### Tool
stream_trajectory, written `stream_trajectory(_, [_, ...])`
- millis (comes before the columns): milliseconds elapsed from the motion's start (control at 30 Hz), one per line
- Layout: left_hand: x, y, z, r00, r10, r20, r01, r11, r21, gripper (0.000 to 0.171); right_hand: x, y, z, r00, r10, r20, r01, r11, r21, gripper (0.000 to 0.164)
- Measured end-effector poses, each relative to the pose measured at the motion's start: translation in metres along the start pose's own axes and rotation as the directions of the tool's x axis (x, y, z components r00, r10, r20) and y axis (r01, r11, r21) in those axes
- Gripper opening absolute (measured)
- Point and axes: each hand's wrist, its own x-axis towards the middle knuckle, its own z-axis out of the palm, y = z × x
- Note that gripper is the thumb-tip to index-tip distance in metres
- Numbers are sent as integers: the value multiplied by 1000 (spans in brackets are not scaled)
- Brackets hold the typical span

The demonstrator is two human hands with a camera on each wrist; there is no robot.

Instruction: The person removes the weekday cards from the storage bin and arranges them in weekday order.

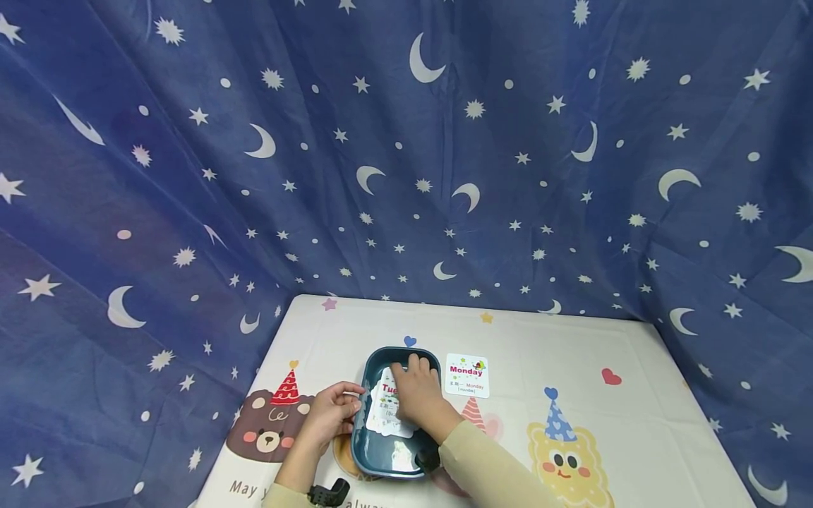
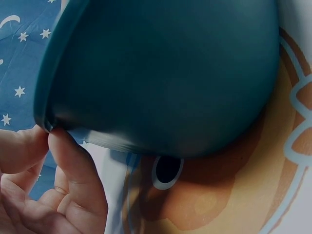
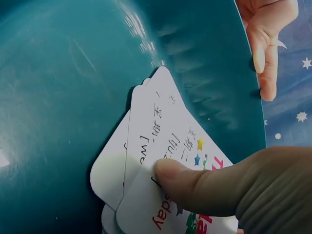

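Note:
A dark teal rectangular tub sits on the table, and its outer wall fills much of the left wrist view. My left hand pinches the tub's left rim between thumb and fingers. Inside lies a fanned pile of white day cards, the "Tuesday" card on top. My right hand reaches into the tub and grips that card, its thumb across the printed face; the other fingers are mostly hidden in the right wrist view. A "Monday" card lies face up on the table, just right of the tub.
The white tablecloth has printed cartoon figures, among them a bear on the left and a yellow biscuit on the right. Behind the table hangs a blue curtain with moons and stars.

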Motion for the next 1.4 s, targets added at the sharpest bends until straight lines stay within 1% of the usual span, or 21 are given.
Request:
stream_trajectory(167, [1,0,0,1000,-8,-4,8,1000,-8,27,3,2,2,999,-19,-38,18,1000,-10,71])
stream_trajectory(300, [2,0,-1,1000,-8,-4,8,1000,-6,28,4,3,1,996,-21,-89,23,1000,18,62])
stream_trajectory(400, [1,0,-1,1000,-6,-2,6,1000,-5,29,5,4,-1,993,-5,-119,13,998,68,60])
stream_trajectory(467, [1,0,-1,1000,-6,2,6,1000,-5,29,5,4,-2,991,11,-133,5,993,119,60])
stream_trajectory(533, [1,0,-1,1000,-5,6,5,1000,-6,28,5,5,-3,991,31,-130,-6,983,184,60])
stream_trajectory(633, [2,-1,-1,1000,-6,10,6,1000,-1,28,6,6,-4,992,62,-111,-27,958,286,58])
stream_trajectory(767, [3,-2,-1,1000,-11,13,11,1000,8,28,6,10,-5,991,84,-100,-38,919,393,45])
stream_trajectory(867, [4,-2,-1,1000,-12,11,11,1000,9,28,6,13,-6,988,99,-115,-35,887,460,38])
stream_trajectory(1000, [4,-2,-1,1000,-9,9,9,1000,11,28,7,17,-8,984,136,-119,-47,827,560,35])
stream_trajectory(1133, [3,-1,-1,1000,-17,10,17,1000,2,28,7,20,-9,980,166,-113,-61,783,619,30])
stream_trajectory(1400, [2,0,-2,1000,-8,16,8,1000,2,28,4,27,-16,975,179,-128,-51,749,661,18])
